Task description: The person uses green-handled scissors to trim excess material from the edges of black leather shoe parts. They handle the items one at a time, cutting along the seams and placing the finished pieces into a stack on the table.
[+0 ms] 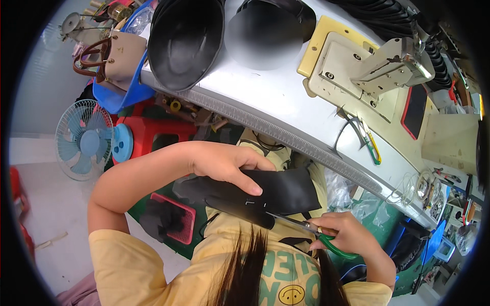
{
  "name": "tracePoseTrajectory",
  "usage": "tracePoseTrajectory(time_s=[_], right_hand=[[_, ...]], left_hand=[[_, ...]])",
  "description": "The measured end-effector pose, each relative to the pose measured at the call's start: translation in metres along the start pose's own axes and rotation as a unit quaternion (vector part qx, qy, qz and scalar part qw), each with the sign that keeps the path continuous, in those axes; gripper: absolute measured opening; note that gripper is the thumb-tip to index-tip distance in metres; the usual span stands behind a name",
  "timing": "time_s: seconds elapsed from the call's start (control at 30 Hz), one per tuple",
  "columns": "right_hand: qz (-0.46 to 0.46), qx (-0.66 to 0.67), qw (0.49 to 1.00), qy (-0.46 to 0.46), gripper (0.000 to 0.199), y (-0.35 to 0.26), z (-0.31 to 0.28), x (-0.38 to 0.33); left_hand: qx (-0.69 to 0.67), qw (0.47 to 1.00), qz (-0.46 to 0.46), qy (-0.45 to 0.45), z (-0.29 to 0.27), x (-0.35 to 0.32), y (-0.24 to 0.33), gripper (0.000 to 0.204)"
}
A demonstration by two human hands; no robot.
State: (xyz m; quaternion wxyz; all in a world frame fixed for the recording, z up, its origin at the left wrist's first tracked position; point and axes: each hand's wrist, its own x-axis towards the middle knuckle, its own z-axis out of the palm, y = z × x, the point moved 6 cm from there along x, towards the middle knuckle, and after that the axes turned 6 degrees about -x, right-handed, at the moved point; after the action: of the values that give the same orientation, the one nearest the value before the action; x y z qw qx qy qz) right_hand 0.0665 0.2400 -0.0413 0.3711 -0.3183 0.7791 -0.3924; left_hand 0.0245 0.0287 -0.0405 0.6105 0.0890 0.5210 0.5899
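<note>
A black, leather-like sheet (291,189) lies over my lap, with small white marks near its lower edge. My left hand (227,166) grips it from above, thumb pressed on top and the other fingers partly hidden behind it. In my right hand (344,232) is a pair of scissors with green handles (337,248). Their metal blades point left and reach the lower edge of the sheet, where a narrow black flap (245,211) hangs. Whether the blades are parted is hard to make out. A small black scrap (296,242) lies on my shirt below the scissors.
Ahead is a white table (275,97) edged with a ruler strip. On it stand a black basin (186,46) and a sewing machine (383,71), with thread snips (372,143) and a red-rimmed phone (414,111) alongside. A fan (89,143) and red stool (148,135) stand left.
</note>
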Motion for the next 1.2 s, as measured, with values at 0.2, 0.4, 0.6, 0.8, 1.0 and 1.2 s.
tracePoseTrajectory(time_s=[0.2, 0.4, 0.6, 0.8, 1.0, 1.2], right_hand=[[0.003, -0.010, 1.000, -0.016, 0.043, 0.003, 0.011, 0.001], [0.004, -0.003, 0.999, -0.039, 0.044, 0.003, 0.018, 0.005], [0.008, -0.008, 0.998, -0.065, 0.046, 0.003, 0.018, 0.005], [0.023, -0.024, 0.996, -0.084, 0.042, 0.001, 0.020, 0.005], [0.041, -0.072, 0.994, -0.068, 0.040, -0.010, 0.014, 0.003], [0.055, -0.118, 0.989, -0.066, 0.045, -0.017, 0.015, 0.000]], left_hand=[[-0.039, 0.994, -0.103, -0.009, 0.004, 0.020, -0.028, 0.038], [-0.075, 0.989, -0.125, -0.006, 0.005, 0.030, -0.047, 0.036], [-0.090, 0.987, -0.131, -0.032, 0.006, 0.038, -0.056, 0.036], [-0.098, 0.984, -0.140, -0.056, 0.006, 0.048, -0.064, 0.036], [-0.086, 0.984, -0.133, -0.077, 0.004, 0.057, -0.068, 0.034], [-0.085, 0.984, -0.129, -0.091, 0.007, 0.064, -0.065, 0.034]])
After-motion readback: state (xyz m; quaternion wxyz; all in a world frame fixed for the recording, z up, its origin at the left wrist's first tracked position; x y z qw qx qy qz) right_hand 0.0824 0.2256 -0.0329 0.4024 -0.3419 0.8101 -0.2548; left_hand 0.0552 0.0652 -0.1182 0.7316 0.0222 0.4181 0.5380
